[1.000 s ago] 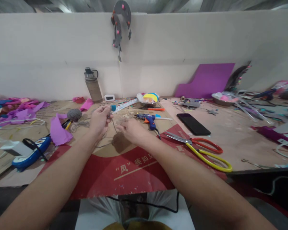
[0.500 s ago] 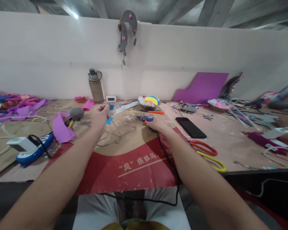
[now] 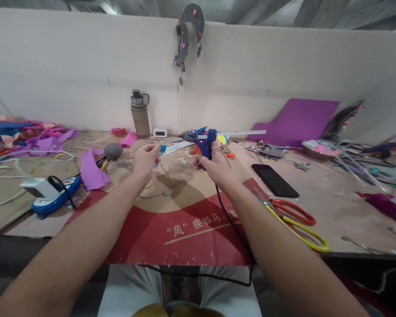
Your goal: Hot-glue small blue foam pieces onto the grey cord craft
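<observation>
My left hand [image 3: 145, 159] is closed in a pinch on a small blue piece [image 3: 163, 148] of felt or paper. A grey string [image 3: 166, 172] trails from beneath these fingers to the cardboard. In my right hand [image 3: 218, 166] is a blue glue gun [image 3: 204, 143], held by its handle with the nozzle toward the left. A whitish glue stick [image 3: 242, 132] juts out of its back, and a small red light glows on its side. Its black cord [image 3: 222, 202] runs down past my right forearm.
Red and brown cardboard [image 3: 145, 237] covers the table before me. Scissors [image 3: 293, 215] and a black phone [image 3: 274, 180] lie to the right. Leftward are a grey yarn ball [image 3: 113, 151], purple felt [image 3: 93, 169] and a blue power strip [image 3: 56, 198]. A bottle [image 3: 140, 116] stands by the wall.
My right hand has raised the glue gun from low over the cardboard, so its whole body and glue stick now show. My left hand keeps its pinch. The view has turned slightly left.
</observation>
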Demonstrator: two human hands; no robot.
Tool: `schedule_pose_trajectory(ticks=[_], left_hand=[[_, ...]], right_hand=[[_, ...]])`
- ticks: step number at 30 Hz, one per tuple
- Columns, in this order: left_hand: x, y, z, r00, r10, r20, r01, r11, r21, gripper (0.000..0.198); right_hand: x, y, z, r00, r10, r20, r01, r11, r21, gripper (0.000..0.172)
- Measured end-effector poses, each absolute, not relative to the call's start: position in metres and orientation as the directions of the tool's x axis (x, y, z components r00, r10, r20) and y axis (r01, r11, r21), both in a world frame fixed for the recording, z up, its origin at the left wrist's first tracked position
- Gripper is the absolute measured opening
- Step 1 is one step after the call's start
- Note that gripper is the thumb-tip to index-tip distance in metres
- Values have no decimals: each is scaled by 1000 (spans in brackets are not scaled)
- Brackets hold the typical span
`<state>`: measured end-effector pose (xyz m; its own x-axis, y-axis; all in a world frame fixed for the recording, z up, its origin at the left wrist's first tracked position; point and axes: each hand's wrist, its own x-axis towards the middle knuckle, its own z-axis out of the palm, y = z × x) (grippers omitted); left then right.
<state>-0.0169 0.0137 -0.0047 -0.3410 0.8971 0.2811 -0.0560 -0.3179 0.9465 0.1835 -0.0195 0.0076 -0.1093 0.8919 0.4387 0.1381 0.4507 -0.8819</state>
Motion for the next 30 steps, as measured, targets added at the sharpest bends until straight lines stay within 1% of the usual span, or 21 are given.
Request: schedule_pose_trajectory(ticks=[4,8,17,25,30], left_hand=[[-16,14,-6,-338,891,304,-21,-330,944,14],[-13,12,-5,-324,891,319,-26,-345,938,14],[-10,9,-5,-337,886,318,9,-335,942,17],[-9,8,-4,-333,884,329,10,-345,938,16],[-9,8,-4,-336,874,351,55,-353,934,14]], right_hand=[[174,-28,5,-232,841,488,209,533,-820,24],[170,-26,-4,-283,812,510,207,571,-794,19],[169,-26,-5,-258,814,521,361,581,-729,26],[168,-28,-2,-254,822,510,401,570,-718,24],[168,-29,-1,-256,827,500,414,561,-717,28]])
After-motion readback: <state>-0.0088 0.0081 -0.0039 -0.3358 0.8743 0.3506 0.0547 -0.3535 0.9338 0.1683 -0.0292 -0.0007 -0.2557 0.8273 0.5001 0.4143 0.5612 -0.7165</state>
